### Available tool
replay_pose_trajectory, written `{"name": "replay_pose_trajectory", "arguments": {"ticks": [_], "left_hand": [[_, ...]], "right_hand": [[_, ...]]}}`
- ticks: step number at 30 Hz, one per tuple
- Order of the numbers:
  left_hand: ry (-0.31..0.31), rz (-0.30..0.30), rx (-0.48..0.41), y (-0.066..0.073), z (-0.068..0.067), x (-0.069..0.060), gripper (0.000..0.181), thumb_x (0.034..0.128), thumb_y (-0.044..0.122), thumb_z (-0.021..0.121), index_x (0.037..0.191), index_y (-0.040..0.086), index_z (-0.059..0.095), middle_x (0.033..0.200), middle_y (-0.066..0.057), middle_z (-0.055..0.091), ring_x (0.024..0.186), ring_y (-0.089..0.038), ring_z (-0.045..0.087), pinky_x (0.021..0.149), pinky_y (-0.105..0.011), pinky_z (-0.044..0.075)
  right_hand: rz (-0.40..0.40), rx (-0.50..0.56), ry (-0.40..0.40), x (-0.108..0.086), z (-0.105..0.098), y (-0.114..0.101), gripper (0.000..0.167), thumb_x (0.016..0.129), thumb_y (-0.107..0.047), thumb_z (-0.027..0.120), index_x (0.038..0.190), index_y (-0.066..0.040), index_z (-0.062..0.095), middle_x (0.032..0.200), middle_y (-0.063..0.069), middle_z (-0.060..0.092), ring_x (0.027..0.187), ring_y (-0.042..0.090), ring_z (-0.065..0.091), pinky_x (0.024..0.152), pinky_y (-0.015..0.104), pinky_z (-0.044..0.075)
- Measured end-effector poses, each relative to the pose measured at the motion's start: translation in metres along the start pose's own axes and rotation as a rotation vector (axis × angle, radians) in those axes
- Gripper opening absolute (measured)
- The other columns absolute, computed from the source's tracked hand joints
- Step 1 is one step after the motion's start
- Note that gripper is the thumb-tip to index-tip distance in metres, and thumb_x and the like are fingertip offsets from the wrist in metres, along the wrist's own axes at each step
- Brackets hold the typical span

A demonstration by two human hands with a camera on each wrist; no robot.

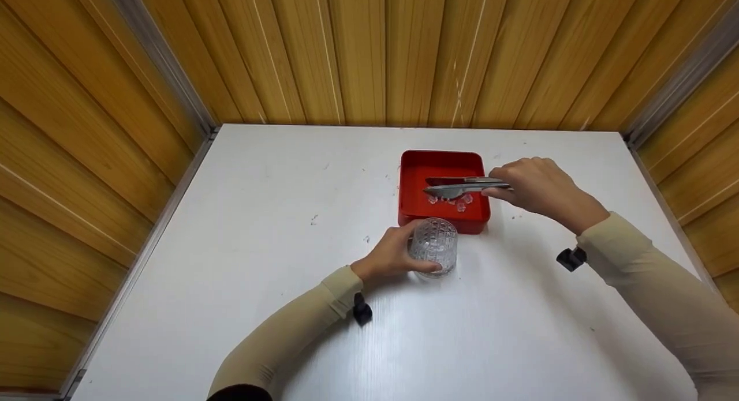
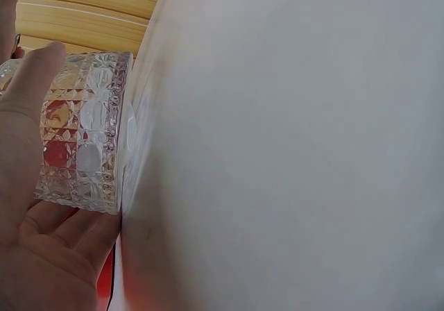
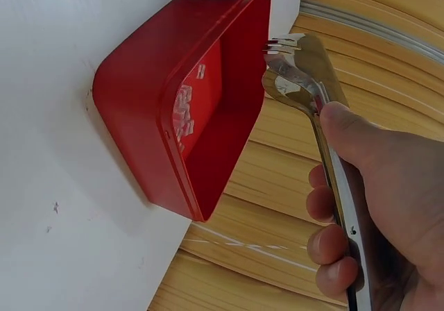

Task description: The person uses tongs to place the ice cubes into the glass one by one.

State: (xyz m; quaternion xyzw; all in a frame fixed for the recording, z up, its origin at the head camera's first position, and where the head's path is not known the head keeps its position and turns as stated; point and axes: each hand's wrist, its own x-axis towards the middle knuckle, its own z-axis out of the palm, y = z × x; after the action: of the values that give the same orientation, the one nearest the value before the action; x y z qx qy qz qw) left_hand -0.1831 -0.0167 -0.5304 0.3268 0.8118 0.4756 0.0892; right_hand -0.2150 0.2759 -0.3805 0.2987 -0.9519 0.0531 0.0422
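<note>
My left hand [image 1: 394, 252] is curled round a patterned clear glass [image 1: 434, 246], which stands on the table just in front of a red square box [image 1: 415, 202]. In the left wrist view the thumb and fingers of that hand [image 2: 28, 165] lie on either side of the glass [image 2: 87, 130]. Metal tongs [image 3: 336, 179] are gripped in my right hand [image 3: 388, 200], their tips over the box [image 3: 139, 103]. Several small clear pieces [image 3: 182, 113] lie on the box floor. Between the tongs' tips no piece can be made out.
The white table [image 1: 260, 216] has a few small marks or bits scattered on it. Wood-patterned walls [image 1: 364, 55] rise behind and at both sides, with metal strips [image 1: 167, 60] at the corners. A dark device is strapped at each wrist.
</note>
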Motion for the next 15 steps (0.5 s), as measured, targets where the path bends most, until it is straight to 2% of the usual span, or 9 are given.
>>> {"name": "replay_pose_trajectory", "arguments": {"ticks": [8,15], "left_hand": [[0.006,-0.007,-0.004,-0.002,0.001,0.0,0.086,0.0761,0.038,0.093,0.149,0.018,0.051,0.131,0.001,0.067,0.111,-0.01,0.062,0.098,-0.024,0.051],[0.011,0.012,0.019,-0.001,0.001,0.0,0.085,0.0761,0.038,0.093,0.148,0.016,0.052,0.131,0.0,0.068,0.111,-0.009,0.063,0.098,-0.025,0.051]], "right_hand": [[-0.004,0.002,-0.02,0.013,0.004,0.004,0.016,0.088,-0.025,0.083,0.094,-0.011,0.08,0.073,0.0,0.071,0.056,0.015,0.05,0.05,0.03,0.041],[-0.015,-0.001,-0.045,0.022,0.007,0.008,0.022,0.088,-0.027,0.083,0.104,-0.012,0.082,0.08,0.003,0.076,0.06,0.015,0.056,0.053,0.033,0.046]]}}
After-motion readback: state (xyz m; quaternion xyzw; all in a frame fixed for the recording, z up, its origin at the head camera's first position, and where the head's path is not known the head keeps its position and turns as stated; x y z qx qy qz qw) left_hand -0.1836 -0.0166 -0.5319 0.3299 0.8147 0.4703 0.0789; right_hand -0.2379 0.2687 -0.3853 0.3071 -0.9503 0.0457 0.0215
